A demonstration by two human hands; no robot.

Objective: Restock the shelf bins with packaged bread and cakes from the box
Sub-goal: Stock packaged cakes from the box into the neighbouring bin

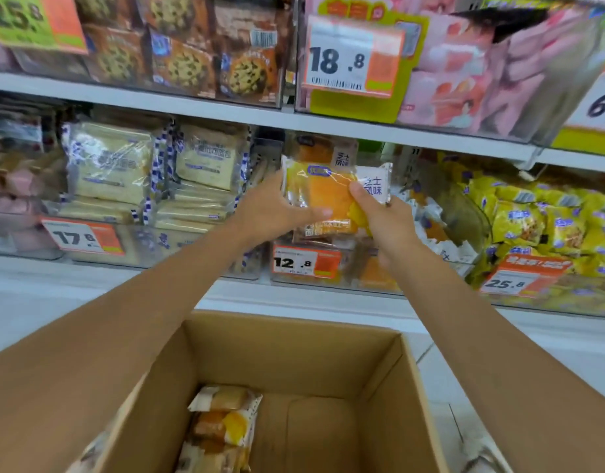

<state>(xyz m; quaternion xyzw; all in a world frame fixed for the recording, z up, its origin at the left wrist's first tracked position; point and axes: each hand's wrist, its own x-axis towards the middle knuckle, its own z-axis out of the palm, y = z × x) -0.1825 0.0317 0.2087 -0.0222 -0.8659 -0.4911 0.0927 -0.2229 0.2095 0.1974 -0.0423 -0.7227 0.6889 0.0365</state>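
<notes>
A clear-wrapped packet of orange-yellow bread (325,186) is held upright between both hands, just in front of the mouth of the clear plastic shelf bin (348,281) that carries the orange price tag (306,262). It seems to be faced label-outward so that it can slot in line with the similar packets behind it. The right hand (382,216) pinches the packet's right side, its thumb (357,191) on the front and the other fingers curled out of sight behind the wrapper. The left hand (273,213) lays its fingers fairly straight and together across the lower front, apparently steadying rather than clamping, though motion blur softens them. The brown cardboard box (294,332) sits directly below the arms, probably to keep each reach short, and a few wrapped packets (222,425) lie in its left corner. How many remain is unclear, since the frame's lower edge cuts them off. The bin's depth and free room are hidden by the hands and packet. The pale sliced-bread packs (113,165) on the left and yellow snack bags (539,216) on the right are too blurred to read.
</notes>
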